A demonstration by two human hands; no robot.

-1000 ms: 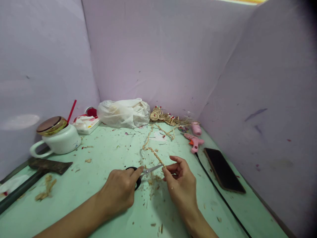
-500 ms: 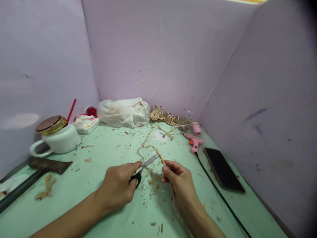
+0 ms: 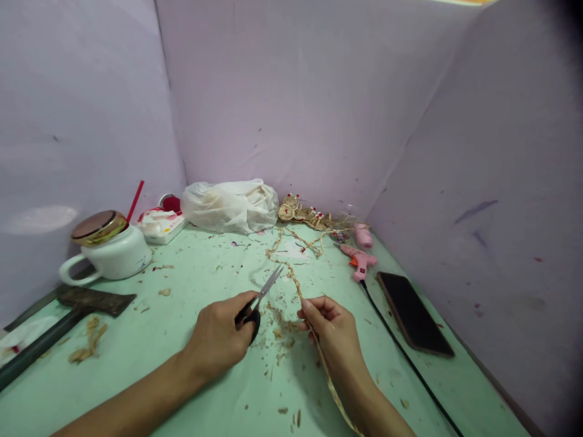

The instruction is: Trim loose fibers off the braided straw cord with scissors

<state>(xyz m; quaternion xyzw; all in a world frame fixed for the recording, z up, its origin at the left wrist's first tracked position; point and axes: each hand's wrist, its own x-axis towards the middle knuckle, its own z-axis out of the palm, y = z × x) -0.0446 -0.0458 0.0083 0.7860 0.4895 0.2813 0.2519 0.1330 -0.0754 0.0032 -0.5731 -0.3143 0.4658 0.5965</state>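
My left hand (image 3: 223, 331) is closed on a pair of scissors (image 3: 266, 288) with black handles, thumb and fingers at the loops. The narrow metal blades point up and to the right, a little left of a braided straw cord (image 3: 295, 284) and apart from it. Between thumb and fingers, my right hand (image 3: 332, 328) pinches that cord. From the pinch, one length of cord runs away toward the back of the table, and the other hangs down past my right wrist to the lower edge of the view.
Pink glue gun (image 3: 361, 261) and phone (image 3: 414, 312) lie at the right. A white mug (image 3: 116, 255) and a hammer-like tool (image 3: 98, 300) are at the left. Behind are a plastic bag (image 3: 232, 206) and woven straw pieces (image 3: 303, 213). Straw scraps litter the green table (image 3: 191, 400).
The scissors' blades have moved left, away from the cord they were at, and look nearly closed. My right hand still pinches the cord. The view has shifted slightly.
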